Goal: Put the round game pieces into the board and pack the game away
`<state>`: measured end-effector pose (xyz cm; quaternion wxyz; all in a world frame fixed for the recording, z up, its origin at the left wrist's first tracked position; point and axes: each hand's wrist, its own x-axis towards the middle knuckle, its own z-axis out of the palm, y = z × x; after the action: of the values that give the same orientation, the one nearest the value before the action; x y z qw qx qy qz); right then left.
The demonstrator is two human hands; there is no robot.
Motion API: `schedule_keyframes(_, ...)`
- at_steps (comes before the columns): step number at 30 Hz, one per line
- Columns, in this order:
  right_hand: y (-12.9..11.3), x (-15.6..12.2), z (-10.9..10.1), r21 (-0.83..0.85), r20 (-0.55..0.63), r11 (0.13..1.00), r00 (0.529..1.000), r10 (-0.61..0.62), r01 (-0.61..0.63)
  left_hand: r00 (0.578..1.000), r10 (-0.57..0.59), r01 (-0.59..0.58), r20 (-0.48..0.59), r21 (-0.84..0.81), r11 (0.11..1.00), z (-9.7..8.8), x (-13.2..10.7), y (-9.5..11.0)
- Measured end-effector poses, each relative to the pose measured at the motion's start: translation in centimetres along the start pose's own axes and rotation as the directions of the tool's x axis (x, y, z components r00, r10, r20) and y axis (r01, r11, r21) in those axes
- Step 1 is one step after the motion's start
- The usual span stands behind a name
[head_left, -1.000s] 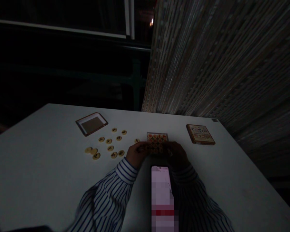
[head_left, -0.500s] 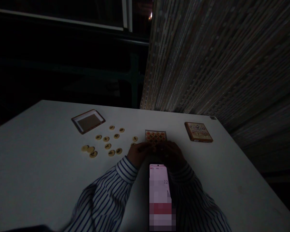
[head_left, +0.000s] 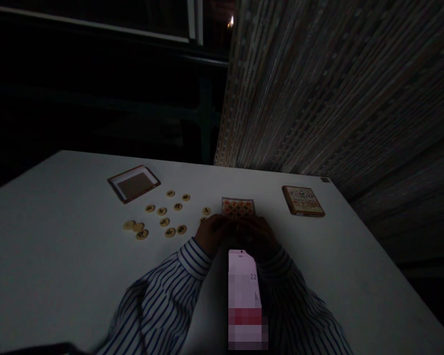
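Note:
A small tray [head_left: 222, 203] with rows of round Chinese chess pieces [head_left: 238, 204] marked in red lies on the white table. My left hand [head_left: 213, 232] reaches over its near left part, fingers curled inward. From the other side my right hand [head_left: 261, 235] comes in, its fingers bent and meeting the left ones. Both hide the near rows, and whatever is between the fingertips is too dark to make out. Left of my left hand, several loose Chinese chess pieces [head_left: 165, 222] with dark characters are scattered; one is partly covered by that hand.
An open box lid or shallow tray [head_left: 133, 185] sits at the far left. A flat decorated box [head_left: 304, 200] is at the right. Between my forearms lies a lit phone [head_left: 243, 291]. A string curtain [head_left: 281, 98] hangs beyond the table's far edge [head_left: 192, 164].
My right hand has shifted slightly inward, and its fingers have drawn closer to the left ones over the tray. The view has tilted a little; the loose pieces stay in place.

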<state>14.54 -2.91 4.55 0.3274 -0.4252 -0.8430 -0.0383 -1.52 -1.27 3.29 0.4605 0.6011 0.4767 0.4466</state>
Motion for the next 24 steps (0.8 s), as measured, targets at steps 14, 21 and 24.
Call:
schedule_keyframes(14, 0.2, 0.1, 0.4, -0.073, -0.001, 0.996, 0.998, 0.058, -0.058, 0.997, 0.037, -0.031, -0.061, 0.099, 0.995, -0.4, 0.0, -0.2)
schedule_keyframes(21, 0.7, 0.2, 0.8, -0.219, 0.003, 0.971, 0.995, 0.098, -0.095, 0.986, -0.001, 0.03, -0.168, 0.175, 0.984, -1.3, 0.1, -0.7)
schedule_keyframes(24, 0.8, 0.4, 1.0, -0.257, 0.02, 0.961, 0.994, 0.108, -0.099, 0.985, 0.0, 0.037, -0.175, 0.206, 0.978, -1.3, 0.3, -1.4)
